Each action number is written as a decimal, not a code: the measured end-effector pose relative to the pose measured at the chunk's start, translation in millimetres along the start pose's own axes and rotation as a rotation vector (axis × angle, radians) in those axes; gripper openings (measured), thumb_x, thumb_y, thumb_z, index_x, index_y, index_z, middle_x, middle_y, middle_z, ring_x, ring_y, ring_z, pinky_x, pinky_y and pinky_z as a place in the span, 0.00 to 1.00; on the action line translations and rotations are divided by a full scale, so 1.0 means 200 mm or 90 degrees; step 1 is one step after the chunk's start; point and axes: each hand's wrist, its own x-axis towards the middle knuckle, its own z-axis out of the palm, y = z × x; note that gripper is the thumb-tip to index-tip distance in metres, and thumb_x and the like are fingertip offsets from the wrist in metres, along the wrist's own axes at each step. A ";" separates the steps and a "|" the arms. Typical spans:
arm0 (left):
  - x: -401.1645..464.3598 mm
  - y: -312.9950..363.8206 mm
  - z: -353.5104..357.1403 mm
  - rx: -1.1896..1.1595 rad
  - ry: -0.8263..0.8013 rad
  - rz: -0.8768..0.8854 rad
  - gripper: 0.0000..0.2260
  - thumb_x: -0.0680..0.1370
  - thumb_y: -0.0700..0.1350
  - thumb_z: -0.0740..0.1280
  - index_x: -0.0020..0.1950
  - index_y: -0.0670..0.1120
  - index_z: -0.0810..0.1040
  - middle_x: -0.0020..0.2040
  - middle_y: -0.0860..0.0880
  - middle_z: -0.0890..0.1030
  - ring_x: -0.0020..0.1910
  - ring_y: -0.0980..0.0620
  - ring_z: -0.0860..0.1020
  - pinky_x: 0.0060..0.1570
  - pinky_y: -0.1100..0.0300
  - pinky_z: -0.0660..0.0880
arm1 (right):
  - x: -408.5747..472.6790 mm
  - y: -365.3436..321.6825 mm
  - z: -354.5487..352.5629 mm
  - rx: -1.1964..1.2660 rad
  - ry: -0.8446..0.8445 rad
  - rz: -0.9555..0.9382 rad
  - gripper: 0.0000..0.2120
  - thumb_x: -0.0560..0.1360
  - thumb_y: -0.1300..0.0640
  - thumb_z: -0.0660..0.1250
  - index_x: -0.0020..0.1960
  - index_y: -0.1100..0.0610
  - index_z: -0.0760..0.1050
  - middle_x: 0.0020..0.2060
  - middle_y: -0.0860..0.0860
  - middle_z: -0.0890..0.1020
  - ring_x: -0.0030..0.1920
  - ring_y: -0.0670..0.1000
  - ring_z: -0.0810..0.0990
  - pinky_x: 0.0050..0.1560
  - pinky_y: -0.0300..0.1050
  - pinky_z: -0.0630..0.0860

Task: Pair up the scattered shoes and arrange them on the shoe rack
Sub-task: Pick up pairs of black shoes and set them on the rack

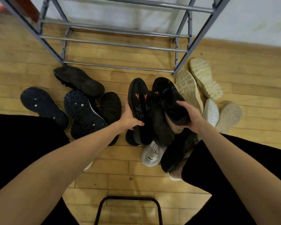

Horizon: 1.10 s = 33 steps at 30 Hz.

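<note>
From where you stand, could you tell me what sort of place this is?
Probably a home entryway or room corner: a metal shoe rack stands against a pale wall on a wood-plank floor strewn with shoes.

Left hand (128, 118) gripping black shoe (139, 101), right hand (191, 116) gripping its mate (169, 98)
</note>
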 end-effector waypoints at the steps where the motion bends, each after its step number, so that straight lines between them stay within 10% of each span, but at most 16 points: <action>1: -0.01 0.00 0.01 0.021 0.017 -0.004 0.56 0.70 0.34 0.74 0.77 0.52 0.32 0.75 0.46 0.61 0.72 0.42 0.65 0.49 0.50 0.79 | -0.01 0.00 0.01 -0.088 0.014 -0.038 0.33 0.59 0.42 0.78 0.59 0.56 0.76 0.52 0.53 0.82 0.54 0.55 0.80 0.55 0.54 0.78; 9: 0.01 0.16 -0.06 -0.085 0.171 -0.032 0.36 0.74 0.44 0.71 0.76 0.41 0.55 0.71 0.41 0.68 0.67 0.45 0.70 0.59 0.54 0.71 | -0.07 -0.05 0.08 -0.188 0.017 -0.240 0.10 0.76 0.59 0.67 0.55 0.63 0.79 0.42 0.53 0.81 0.39 0.45 0.79 0.30 0.28 0.73; 17: 0.19 0.32 -0.27 -0.179 0.169 0.025 0.28 0.77 0.39 0.68 0.75 0.42 0.62 0.68 0.44 0.72 0.65 0.46 0.72 0.55 0.55 0.71 | 0.16 -0.22 0.31 -0.037 -0.001 -0.218 0.17 0.81 0.55 0.61 0.67 0.60 0.67 0.60 0.56 0.78 0.59 0.55 0.78 0.64 0.57 0.74; 33: 0.84 0.52 -0.33 -0.494 0.116 0.081 0.25 0.73 0.30 0.66 0.70 0.39 0.68 0.64 0.41 0.78 0.56 0.47 0.79 0.44 0.58 0.79 | 0.75 -0.56 0.61 -0.021 0.106 -0.257 0.24 0.83 0.51 0.51 0.76 0.60 0.55 0.71 0.56 0.68 0.71 0.56 0.68 0.70 0.51 0.68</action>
